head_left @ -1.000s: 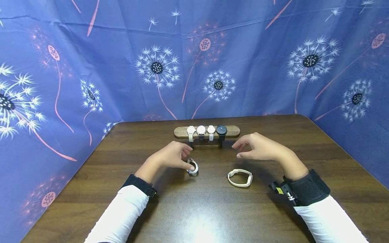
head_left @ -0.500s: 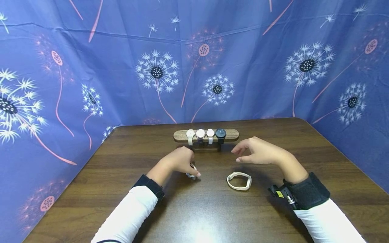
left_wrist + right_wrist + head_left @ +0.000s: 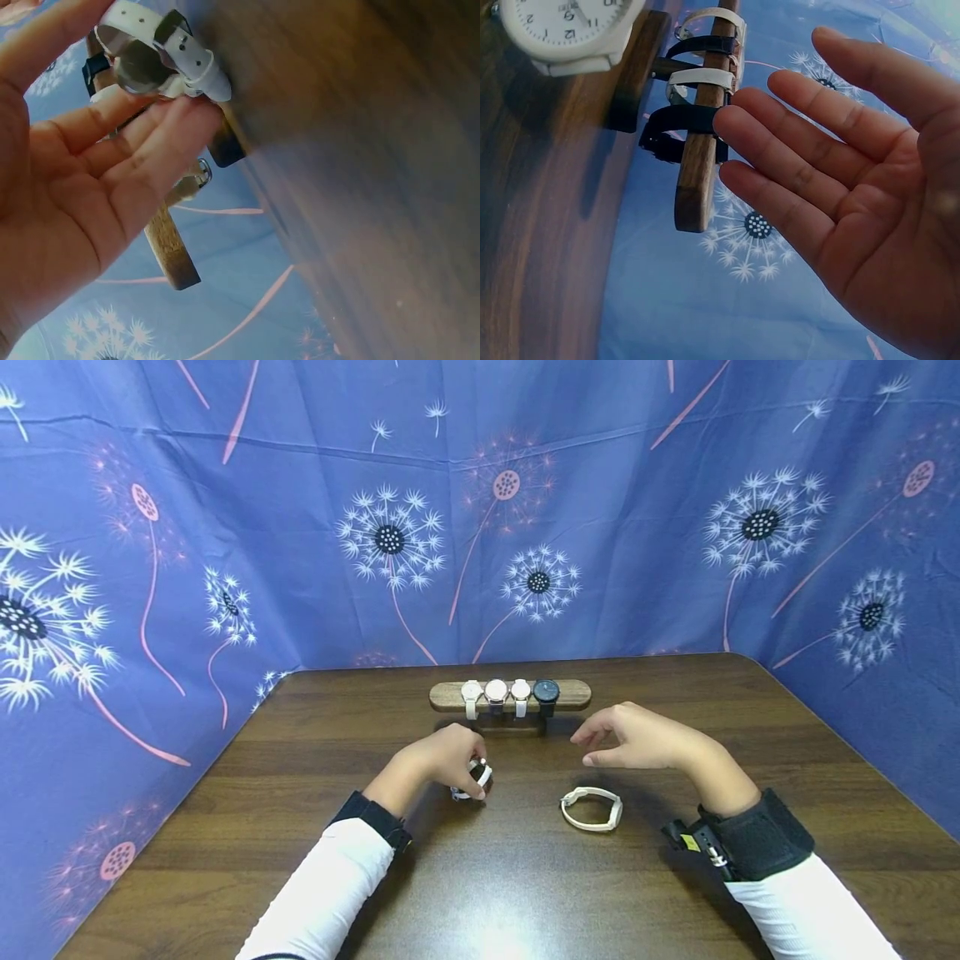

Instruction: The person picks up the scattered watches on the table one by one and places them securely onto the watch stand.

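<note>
My left hand (image 3: 444,755) pinches a white-strapped wristwatch (image 3: 485,775) between thumb and fingers, low over the table left of centre. In the left wrist view, this watch's buckled strap (image 3: 196,66) has punched holes, and its dark case back faces the camera. A second white wristwatch (image 3: 616,814) lies on its side on the table, its strap closed in a loop. Above and behind that one hovers my right hand (image 3: 643,737), fingers loosely bent and holding nothing. The right wrist view shows the second watch's white numbered dial (image 3: 568,22) apart from the fingertips.
At the back of the brown wooden table (image 3: 337,718) stands a wooden watch stand (image 3: 573,693). Several watches hang on its bar, among them a black one (image 3: 546,691) at the right end. A blue dandelion-print cloth (image 3: 637,568) hangs behind and along the sides.
My left hand has moved right and closed its thumb and fingers on the watch, which has turned slightly. The right hand and the other watch stay in place.
</note>
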The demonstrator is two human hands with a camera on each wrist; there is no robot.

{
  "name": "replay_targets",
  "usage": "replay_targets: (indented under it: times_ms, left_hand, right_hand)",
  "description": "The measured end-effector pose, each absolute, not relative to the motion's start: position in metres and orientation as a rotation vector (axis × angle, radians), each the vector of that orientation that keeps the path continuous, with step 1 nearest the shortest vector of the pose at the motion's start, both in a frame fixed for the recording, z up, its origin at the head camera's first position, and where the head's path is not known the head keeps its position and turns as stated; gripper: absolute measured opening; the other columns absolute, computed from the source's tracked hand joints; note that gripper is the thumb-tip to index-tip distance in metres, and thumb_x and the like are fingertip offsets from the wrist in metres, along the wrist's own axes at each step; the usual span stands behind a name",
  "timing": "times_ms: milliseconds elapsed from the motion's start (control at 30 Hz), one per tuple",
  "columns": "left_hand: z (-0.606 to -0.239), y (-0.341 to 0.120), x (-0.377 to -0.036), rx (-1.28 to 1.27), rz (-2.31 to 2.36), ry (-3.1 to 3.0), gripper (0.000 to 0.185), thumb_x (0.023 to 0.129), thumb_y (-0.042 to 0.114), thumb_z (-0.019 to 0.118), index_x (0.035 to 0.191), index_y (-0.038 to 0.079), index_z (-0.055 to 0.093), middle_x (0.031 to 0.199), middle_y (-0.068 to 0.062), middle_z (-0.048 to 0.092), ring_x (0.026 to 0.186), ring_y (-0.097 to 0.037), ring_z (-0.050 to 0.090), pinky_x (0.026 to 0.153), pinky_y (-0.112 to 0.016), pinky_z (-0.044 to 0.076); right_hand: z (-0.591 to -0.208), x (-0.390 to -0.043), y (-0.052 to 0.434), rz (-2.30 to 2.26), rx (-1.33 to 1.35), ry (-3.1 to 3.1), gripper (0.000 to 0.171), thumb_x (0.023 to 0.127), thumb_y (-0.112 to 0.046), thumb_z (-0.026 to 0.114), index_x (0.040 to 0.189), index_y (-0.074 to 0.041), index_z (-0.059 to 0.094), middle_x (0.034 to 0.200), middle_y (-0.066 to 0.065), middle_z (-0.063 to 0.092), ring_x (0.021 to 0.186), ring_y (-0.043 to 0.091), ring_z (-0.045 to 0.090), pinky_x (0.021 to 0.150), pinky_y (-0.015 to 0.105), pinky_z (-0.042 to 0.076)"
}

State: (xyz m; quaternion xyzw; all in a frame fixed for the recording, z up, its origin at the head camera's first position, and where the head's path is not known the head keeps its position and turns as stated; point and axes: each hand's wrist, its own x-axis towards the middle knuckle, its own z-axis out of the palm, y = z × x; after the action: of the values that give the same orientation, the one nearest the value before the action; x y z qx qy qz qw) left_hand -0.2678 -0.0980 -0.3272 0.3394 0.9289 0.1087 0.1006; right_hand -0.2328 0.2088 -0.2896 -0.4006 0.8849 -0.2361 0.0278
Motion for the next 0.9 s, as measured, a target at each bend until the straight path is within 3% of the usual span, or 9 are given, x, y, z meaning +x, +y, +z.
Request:
replay_targets:
  times_ms: [167,333,567,700,900]
  left_hand:
    - [-0.326,-0.102,-0.268,1.089,0.594,2.718,0.049,0.069,0.024,0.088,0.109,0.008,0.066,0.086,0.0,0.064,0.073,-0.011,0.058,0.066,-0.027,0.05]
    - [-0.316,-0.1,-0.261,1.203,0.929,2.687,0.05,0.07,0.016,0.088,0.114,0.009,0.065,0.093,0.001,0.067,0.083,-0.014,0.065,0.072,-0.025,0.055]
    - [-0.298,-0.092,-0.246,1.508,1.395,2.607,0.059,0.069,0.0,0.086,0.122,-0.003,0.061,0.107,-0.011,0.062,0.094,-0.029,0.064,0.083,-0.03,0.056]
    - [-0.292,-0.086,-0.238,1.683,1.527,2.61,0.062,0.068,0.0,0.087,0.124,-0.004,0.06,0.112,-0.013,0.062,0.095,-0.023,0.065,0.085,-0.033,0.056]
    - [-0.283,-0.08,-0.229,1.905,1.521,2.731,0.061,0.068,0.002,0.087,0.124,-0.004,0.062,0.116,-0.013,0.064,0.103,-0.019,0.062,0.091,-0.026,0.051]
  right_hand:
    - [-0.286,-0.232,0.206,-0.739,-1.28,2.753,0.024,0.088,-0.017,0.072,0.108,-0.003,0.071,0.103,0.003,0.072,0.091,0.021,0.069,0.082,0.046,0.054]
    - [-0.277,-0.226,0.196,-0.795,-1.393,2.766,0.023,0.089,-0.018,0.072,0.11,-0.008,0.071,0.105,-0.001,0.071,0.095,0.018,0.068,0.085,0.04,0.054]
    - [-0.262,-0.217,0.174,-0.974,-1.505,2.962,0.029,0.084,-0.012,0.077,0.111,-0.004,0.071,0.108,0.004,0.071,0.102,0.018,0.065,0.084,0.04,0.054]
    - [-0.26,-0.212,0.164,-1.124,-1.546,3.022,0.035,0.081,-0.01,0.079,0.114,-0.002,0.07,0.109,0.006,0.071,0.103,0.019,0.065,0.083,0.038,0.054]
    - [-0.265,-0.207,0.153,-1.26,-1.697,2.991,0.047,0.073,-0.007,0.084,0.117,0.0,0.068,0.112,0.009,0.07,0.102,0.024,0.066,0.088,0.033,0.053]
